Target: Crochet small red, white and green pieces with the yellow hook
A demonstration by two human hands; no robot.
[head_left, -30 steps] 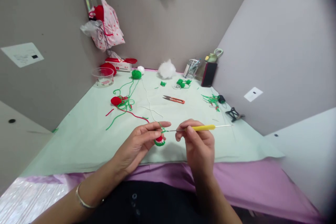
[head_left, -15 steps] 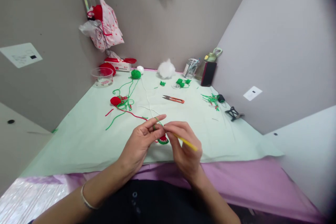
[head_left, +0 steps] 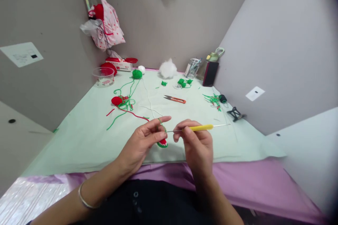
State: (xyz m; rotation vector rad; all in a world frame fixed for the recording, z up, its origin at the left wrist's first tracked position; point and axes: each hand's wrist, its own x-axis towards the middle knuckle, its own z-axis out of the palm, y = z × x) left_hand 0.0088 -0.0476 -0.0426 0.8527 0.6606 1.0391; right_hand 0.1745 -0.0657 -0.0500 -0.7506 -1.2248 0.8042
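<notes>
My left hand (head_left: 144, 140) pinches a small red and green crochet piece (head_left: 163, 143), which hangs below the thumb. Green yarn (head_left: 160, 123) loops over its outstretched index finger. A crochet hook with a yellow handle (head_left: 202, 127) lies level in my right hand (head_left: 196, 144), held between thumb and fingers. The hook's thin metal tip reaches the crochet piece at my left fingertips. Beyond my hands, a red yarn ball (head_left: 116, 101) rests among tangled green and red strands, and a green yarn ball (head_left: 137, 74) sits farther back.
Orange-handled snips (head_left: 175, 99) lie beyond my hands. At the back are white stuffing (head_left: 168, 69), a clear cup (head_left: 192, 68) and a dark phone (head_left: 210, 74). A clear tub (head_left: 104, 77) stands at left, a black clip (head_left: 236, 114) at right. Grey walls enclose the table (head_left: 87, 140).
My right hand has moved right, away from my left fingers. The hook has turned from slanting to nearly level, with more of its shaft showing. My left index finger has shifted slightly right.
</notes>
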